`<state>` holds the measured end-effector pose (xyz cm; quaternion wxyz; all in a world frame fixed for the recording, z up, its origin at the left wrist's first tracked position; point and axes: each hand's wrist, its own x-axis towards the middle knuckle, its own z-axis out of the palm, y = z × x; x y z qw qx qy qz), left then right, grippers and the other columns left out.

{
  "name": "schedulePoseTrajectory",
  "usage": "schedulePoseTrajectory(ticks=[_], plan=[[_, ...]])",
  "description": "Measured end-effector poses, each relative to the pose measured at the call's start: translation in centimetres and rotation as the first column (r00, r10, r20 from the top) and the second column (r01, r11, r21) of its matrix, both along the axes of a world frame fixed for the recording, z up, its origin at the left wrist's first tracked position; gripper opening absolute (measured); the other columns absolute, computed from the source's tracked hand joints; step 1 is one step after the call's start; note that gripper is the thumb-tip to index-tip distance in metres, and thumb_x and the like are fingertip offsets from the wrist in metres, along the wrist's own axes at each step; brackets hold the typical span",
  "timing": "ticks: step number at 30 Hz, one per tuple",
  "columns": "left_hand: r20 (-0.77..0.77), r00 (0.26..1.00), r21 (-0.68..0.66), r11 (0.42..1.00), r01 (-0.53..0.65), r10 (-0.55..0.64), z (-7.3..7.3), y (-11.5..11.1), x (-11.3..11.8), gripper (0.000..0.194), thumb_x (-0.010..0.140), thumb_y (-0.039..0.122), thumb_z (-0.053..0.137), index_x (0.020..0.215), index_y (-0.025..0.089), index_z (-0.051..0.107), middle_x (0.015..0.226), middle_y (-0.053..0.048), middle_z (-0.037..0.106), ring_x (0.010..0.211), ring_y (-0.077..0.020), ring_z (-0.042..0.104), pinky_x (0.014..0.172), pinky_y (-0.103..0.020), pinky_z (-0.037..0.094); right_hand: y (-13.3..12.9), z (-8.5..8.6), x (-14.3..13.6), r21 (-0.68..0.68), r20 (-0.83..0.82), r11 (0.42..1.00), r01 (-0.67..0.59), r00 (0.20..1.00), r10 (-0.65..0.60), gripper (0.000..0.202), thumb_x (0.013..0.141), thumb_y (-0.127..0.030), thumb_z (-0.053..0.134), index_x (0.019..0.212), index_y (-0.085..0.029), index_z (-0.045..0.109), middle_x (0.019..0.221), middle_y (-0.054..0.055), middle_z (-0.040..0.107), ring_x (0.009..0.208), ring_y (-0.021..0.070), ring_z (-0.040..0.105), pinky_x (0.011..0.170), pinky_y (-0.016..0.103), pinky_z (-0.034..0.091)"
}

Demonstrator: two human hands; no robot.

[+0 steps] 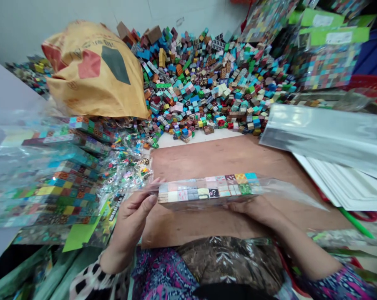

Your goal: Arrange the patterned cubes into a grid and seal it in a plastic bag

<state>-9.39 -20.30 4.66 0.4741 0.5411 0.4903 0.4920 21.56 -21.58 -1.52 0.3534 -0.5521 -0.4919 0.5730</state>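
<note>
Between my hands is a clear plastic bag (288,192) with a neat block of small patterned cubes (204,188) inside, laid in rows. My left hand (135,212) grips the left end of the bagged block, thumb in front and fingers partly behind it. My right hand (251,208) holds the block from below near its right end; some of its fingertips are hidden under it. The loose end of the bag trails off to the right. Below the block lies a brown wooden board (188,158).
Loose patterned cubes (207,83) are heaped along the wall beside a yellow sack (97,75). Bagged cube blocks (63,187) stack up at left, near small plastic-wrapped pieces (126,162). At right lie clear bags (326,129), white sheets (338,183) and green-topped packs (329,62).
</note>
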Motion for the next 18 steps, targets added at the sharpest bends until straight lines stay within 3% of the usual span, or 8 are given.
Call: schedulePoseTrajectory(ticks=[5, 8, 10, 14, 18], plan=[[0.029, 0.996, 0.090, 0.993, -0.081, 0.079, 0.8, -0.2, 1.0, 0.011, 0.087, 0.027, 0.071, 0.093, 0.030, 0.080, 0.110, -0.001, 0.077, 0.113, -0.0218, 0.067, 0.114, -0.043, 0.042, -0.2, -0.7, 0.6, 0.019, 0.068, 1.000, 0.002, 0.998, -0.003, 0.042, 0.067, -0.039, 0.081, 0.105, -0.023, 0.072, 0.121, 0.009, 0.073, 0.116, 0.0325, 0.066, 0.113, 0.054, 0.042], [0.069, 0.992, 0.139, 0.983, -0.117, 0.109, 1.3, 0.0, 1.4, 0.008, 0.085, 0.025, 0.073, 0.085, 0.029, 0.079, 0.102, 0.000, 0.078, 0.106, -0.0202, 0.070, 0.107, -0.039, 0.048, -0.2, -0.4, 0.6, 0.033, 0.067, 0.999, 0.017, 0.998, -0.019, 0.044, 0.068, -0.038, 0.081, 0.108, -0.022, 0.071, 0.121, 0.010, 0.073, 0.116, 0.0329, 0.066, 0.112, 0.054, 0.043], [0.073, 0.994, 0.126, 0.988, -0.090, 0.081, 1.3, 0.2, 1.6, 0.008, 0.083, 0.026, 0.075, 0.090, 0.028, 0.078, 0.106, 0.000, 0.077, 0.106, -0.0192, 0.069, 0.103, -0.034, 0.050, -0.2, -0.1, 0.4, 0.043, 0.038, 0.999, 0.028, 0.999, -0.030, 0.044, 0.066, -0.035, 0.081, 0.107, -0.022, 0.071, 0.117, 0.010, 0.074, 0.111, 0.0329, 0.068, 0.109, 0.053, 0.046], [0.042, 0.998, 0.006, 0.999, 0.049, -0.049, 0.2, 0.7, 1.8, 0.047, 0.067, 0.029, 0.087, 0.112, 0.028, 0.071, 0.115, -0.002, 0.073, 0.102, -0.0196, 0.068, 0.087, -0.027, 0.056, -0.1, 0.3, 0.2, 0.025, 0.040, 1.000, 0.009, 0.999, -0.010, 0.041, 0.067, -0.033, 0.078, 0.106, -0.024, 0.071, 0.112, 0.008, 0.075, 0.103, 0.0308, 0.071, 0.103, 0.050, 0.052], [-0.013, 1.000, -0.052, 0.999, 0.006, -0.007, -1.2, 1.0, 2.1, 0.048, 0.062, 0.027, 0.090, 0.105, 0.025, 0.070, 0.095, 0.000, 0.072, 0.081, -0.0156, 0.067, 0.070, -0.023, 0.055, -0.4, 1.0, 0.7, 0.084, 0.146, 0.995, -0.054, 0.988, 0.041, 0.051, 0.068, -0.036, 0.081, 0.116, -0.023, 0.069, 0.123, 0.010, 0.071, 0.108, 0.0302, 0.068, 0.104, 0.047, 0.051]])
